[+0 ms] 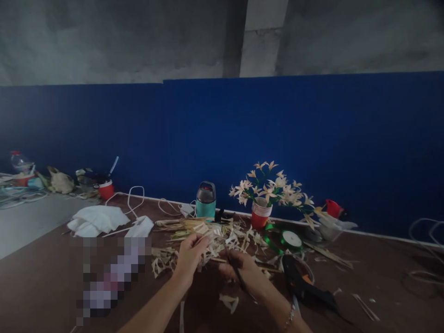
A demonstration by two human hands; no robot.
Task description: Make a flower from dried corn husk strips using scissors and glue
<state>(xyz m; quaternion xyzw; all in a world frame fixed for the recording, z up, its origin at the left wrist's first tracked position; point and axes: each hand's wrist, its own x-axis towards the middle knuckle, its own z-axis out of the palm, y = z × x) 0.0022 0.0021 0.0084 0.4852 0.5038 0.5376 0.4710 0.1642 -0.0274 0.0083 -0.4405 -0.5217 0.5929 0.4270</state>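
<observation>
My left hand (pixel 190 255) pinches a pale dried leaf strip (pixel 208 240) over a heap of similar cuttings (pixel 215 236) on the brown table (pixel 52 277). Close beside it, my right hand (pixel 239 268) is closed round dark-handled scissors (pixel 236 268), their blades pointing up toward the strip. A cut scrap (pixel 229 301) lies below my hands.
A teal bottle (pixel 206 200), a red cup of pale handmade flowers (pixel 261 213), a green ribbon roll (pixel 290 239), a black glue gun (pixel 305 286), white cloth (pixel 99 218), cables and a red cup (pixel 106 189) stand near the blue wall. A pixelated patch covers the near left.
</observation>
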